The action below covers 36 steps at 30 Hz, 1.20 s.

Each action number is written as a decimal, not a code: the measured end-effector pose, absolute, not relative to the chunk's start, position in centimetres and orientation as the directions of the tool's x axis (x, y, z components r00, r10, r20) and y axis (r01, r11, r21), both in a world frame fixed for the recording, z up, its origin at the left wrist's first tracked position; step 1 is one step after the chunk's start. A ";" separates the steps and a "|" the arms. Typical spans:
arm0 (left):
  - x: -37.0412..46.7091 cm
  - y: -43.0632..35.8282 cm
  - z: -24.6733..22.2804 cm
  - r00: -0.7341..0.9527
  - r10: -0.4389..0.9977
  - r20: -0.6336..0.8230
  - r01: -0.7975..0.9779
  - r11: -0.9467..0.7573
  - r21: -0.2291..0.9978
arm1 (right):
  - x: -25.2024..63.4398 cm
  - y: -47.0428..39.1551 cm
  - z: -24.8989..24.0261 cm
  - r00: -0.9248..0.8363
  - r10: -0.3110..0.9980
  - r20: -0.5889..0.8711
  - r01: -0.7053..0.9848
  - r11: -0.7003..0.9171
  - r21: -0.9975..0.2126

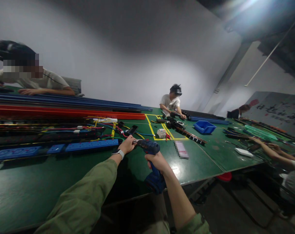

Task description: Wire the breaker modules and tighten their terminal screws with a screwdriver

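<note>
My right hand (157, 162) is wrapped round the grip of a blue cordless drill (148, 146), which points to the left above the table's front edge. At the drill's metal front end, my left hand (127, 145) is closed with its fingers pressed together. Whatever lies between those fingers is too small and hidden to name. Just beyond my left hand are a black rectangular device (132, 130) and loose coloured wires (105, 125). A pale multi-pole block, apparently a circuit breaker (161, 133), stands past the drill with red wire beside it.
Blue socket strips (91, 145) and long red profiles (64, 112) lie along the left of the green table (201, 165). A blue bin (204, 127) and a pixelated phone-shaped item (181, 149) are to the right. Co-workers (170, 102) sit across and at both sides.
</note>
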<state>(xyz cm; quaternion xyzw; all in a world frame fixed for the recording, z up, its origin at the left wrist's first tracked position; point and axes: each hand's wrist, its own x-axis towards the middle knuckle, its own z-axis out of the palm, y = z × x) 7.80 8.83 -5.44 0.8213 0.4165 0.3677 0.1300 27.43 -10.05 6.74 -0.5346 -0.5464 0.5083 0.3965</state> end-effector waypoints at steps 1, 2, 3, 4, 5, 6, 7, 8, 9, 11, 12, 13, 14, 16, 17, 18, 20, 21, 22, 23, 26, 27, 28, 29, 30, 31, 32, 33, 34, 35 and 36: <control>7.8 8.9 -5.5 0.383 0.780 0.496 0.590 -0.619 0.518 | 27.4 -10.0 6.7 -0.114 0.988 -0.104 0.178 -0.083 -0.981; 7.8 8.9 -5.5 0.382 0.779 0.497 0.591 -0.619 0.516 | 27.5 -10.0 6.7 -0.114 0.988 -0.100 0.173 -0.079 -0.982; 7.8 9.0 -5.6 0.382 0.778 0.499 0.592 -0.621 0.514 | 27.5 -10.0 6.8 -0.115 0.989 -0.098 0.168 -0.077 -0.983; 7.8 9.0 -5.7 0.384 0.776 0.501 0.593 -0.623 0.511 | 27.4 -10.1 6.8 -0.115 0.989 -0.098 0.164 -0.079 -0.983; 7.8 9.1 -5.8 0.385 0.774 0.503 0.592 -0.625 0.509 | 27.4 -10.1 6.9 -0.113 0.988 -0.103 0.161 -0.084 -0.983; 7.8 9.2 -5.9 0.386 0.773 0.504 0.591 -0.627 0.508 | 27.4 -10.1 6.9 -0.111 0.988 -0.109 0.160 -0.091 -0.983; 7.8 9.2 -6.0 0.386 0.771 0.506 0.589 -0.628 0.509 | 27.4 -10.2 7.0 -0.108 0.987 -0.117 0.161 -0.099 -0.982; 7.8 9.3 -6.0 0.385 0.771 0.507 0.587 -0.629 0.510 | 27.4 -10.2 7.0 -0.107 0.986 -0.125 0.163 -0.107 -0.981; 7.8 9.4 -6.1 0.383 0.771 0.508 0.586 -0.628 0.512 | 27.3 -10.2 7.1 -0.107 0.986 -0.132 0.165 -0.113 -0.980; 7.8 9.5 -6.2 0.384 0.772 0.507 0.585 -0.628 0.514 | 27.3 -10.3 7.1 -0.109 0.985 -0.135 0.167 -0.116 -0.979; 7.8 9.5 -6.2 0.386 0.773 0.504 0.585 -0.627 0.514 | 27.3 -10.3 7.1 -0.111 0.985 -0.132 0.167 -0.113 -0.980; 7.8 9.5 -6.2 0.387 0.774 0.500 0.586 -0.626 0.515 | 27.3 -10.3 7.1 -0.113 0.985 -0.128 0.167 -0.109 -0.980; 7.8 9.5 -6.1 0.388 0.776 0.497 0.586 -0.624 0.517 | 27.3 -10.2 7.1 -0.113 0.986 -0.125 0.167 -0.105 -0.980; 7.8 9.4 -6.0 0.383 0.782 0.492 0.586 -0.618 0.524 | 27.3 -10.2 7.0 -0.111 0.986 -0.122 0.166 -0.102 -0.981; 7.8 9.3 -5.9 0.380 0.784 0.492 0.586 -0.615 0.528 | 27.3 -10.3 7.1 -0.107 0.987 -0.123 0.166 -0.104 -0.981; 7.7 9.2 -5.8 0.377 0.785 0.492 0.586 -0.613 0.529 | 27.3 -10.3 7.1 -0.100 0.987 -0.127 0.169 -0.109 -0.980; 7.8 9.0 -5.6 0.377 0.783 0.494 0.586 -0.615 0.528 | 27.3 -10.4 7.1 -0.086 0.987 -0.137 0.182 -0.120 -0.976; 7.8 9.0 -5.6 0.378 0.782 0.496 0.586 -0.617 0.526 | 27.3 -10.4 7.2 -0.084 0.986 -0.142 0.189 -0.124 -0.974; 7.8 8.9 -5.5 0.380 0.780 0.498 0.584 -0.620 0.524 | 27.3 -10.4 7.2 -0.085 0.986 -0.146 0.193 -0.127 -0.973; 7.8 8.9 -5.5 0.380 0.778 0.500 0.583 -0.621 0.524 | 27.2 -10.4 7.2 -0.088 0.985 -0.147 0.195 -0.128 -0.973; 7.8 9.0 -5.5 0.378 0.779 0.500 0.582 -0.620 0.527 | 27.3 -10.4 7.1 -0.094 0.986 -0.138 0.188 -0.119 -0.975; 7.9 9.1 -5.5 0.379 0.781 0.497 0.584 -0.619 0.526 | 27.3 -10.4 7.0 -0.093 0.986 -0.136 0.187 -0.116 -0.975; 7.9 9.1 -5.6 0.382 0.782 0.493 0.587 -0.617 0.525 | 27.3 -10.4 7.0 -0.092 0.987 -0.134 0.188 -0.114 -0.976; 7.9 9.2 -5.6 0.386 0.783 0.488 0.589 -0.616 0.523 | 27.3 -10.3 7.0 -0.093 0.987 -0.132 0.189 -0.113 -0.975; 7.9 9.2 -5.6 0.390 0.783 0.485 0.591 -0.617 0.520 | 27.3 -10.3 7.0 -0.094 0.987 -0.132 0.192 -0.112 -0.975; 7.9 9.2 -5.6 0.393 0.782 0.483 0.593 -0.617 0.517 | 27.3 -10.3 7.0 -0.094 0.987 -0.130 0.193 -0.110 -0.975; 7.9 9.2 -5.6 0.395 0.782 0.482 0.594 -0.618 0.516 | 27.3 -10.3 7.0 -0.094 0.988 -0.127 0.192 -0.107 -0.976; 7.9 9.2 -5.6 0.395 0.781 0.483 0.594 -0.618 0.515 | 27.3 -10.2 7.0 -0.093 0.988 -0.122 0.187 -0.103 -0.977; 7.9 9.2 -5.6 0.392 0.782 0.485 0.593 -0.618 0.517 | 27.3 -10.2 6.9 -0.093 0.989 -0.117 0.181 -0.099 -0.979; 7.9 9.2 -5.6 0.390 0.782 0.486 0.591 -0.617 0.520 | 27.3 -10.2 6.9 -0.095 0.989 -0.114 0.173 -0.096 -0.980; 7.9 9.2 -5.6 0.388 0.783 0.487 0.587 -0.617 0.524 | 27.4 -10.1 6.8 -0.099 0.989 -0.111 0.167 -0.094 -0.982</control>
